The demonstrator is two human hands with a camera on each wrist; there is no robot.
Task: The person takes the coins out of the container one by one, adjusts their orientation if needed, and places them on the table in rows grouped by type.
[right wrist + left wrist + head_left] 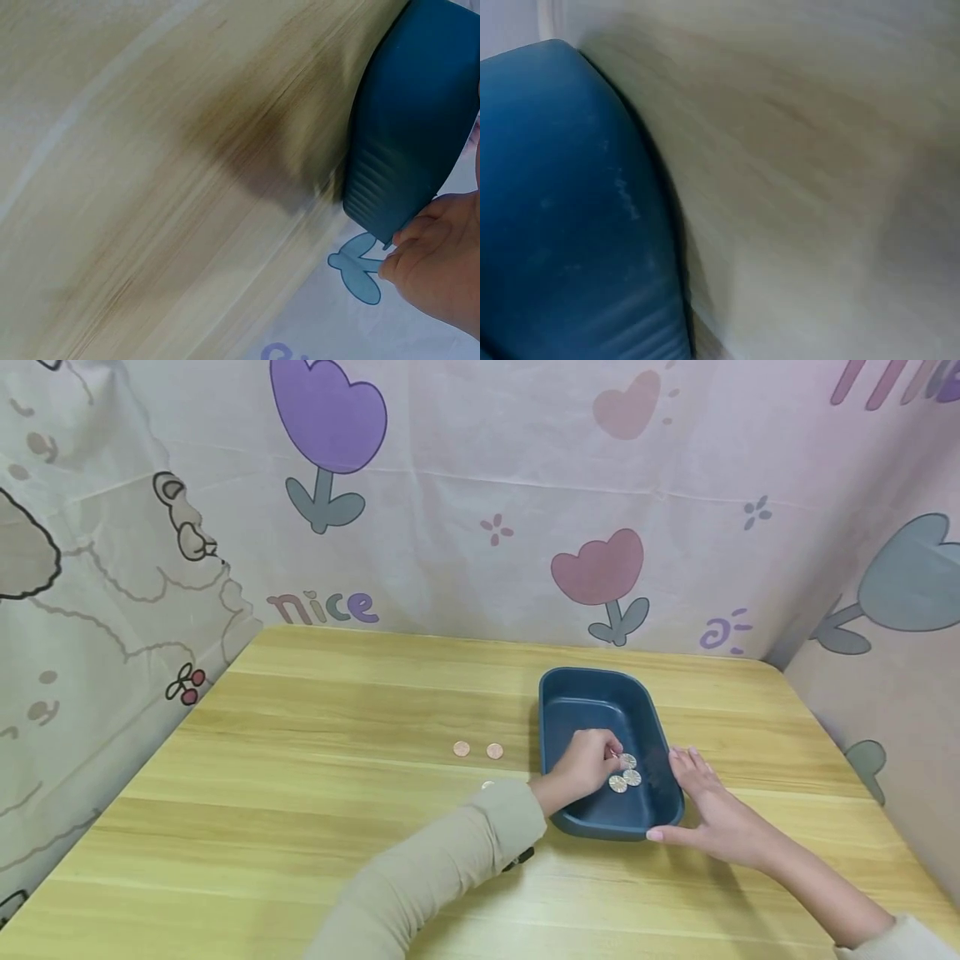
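A dark blue tray (592, 685) with rounded corners stands on the table. Inside it, my left hand (585, 766) reaches over the left wall with curled fingers, pinching a coin (616, 753) that is mostly hidden by the fingertips. Right beside those fingertips lie several silvery coins (632, 777) on the tray's bottom. My right hand (720, 818) rests against the tray's right side, fingers fairly straight along the outer wall and thumb at the near right corner. In the left wrist view only the tray's outer wall (577, 195) and bare wood show.
Two copper-coloured coins (477, 750) lie on the wooden table (300, 793) left of the tray. Another coin (488, 785) is partly covered by the left sleeve (450, 852). Printed cloth (450, 577) hangs behind the table and at both sides.
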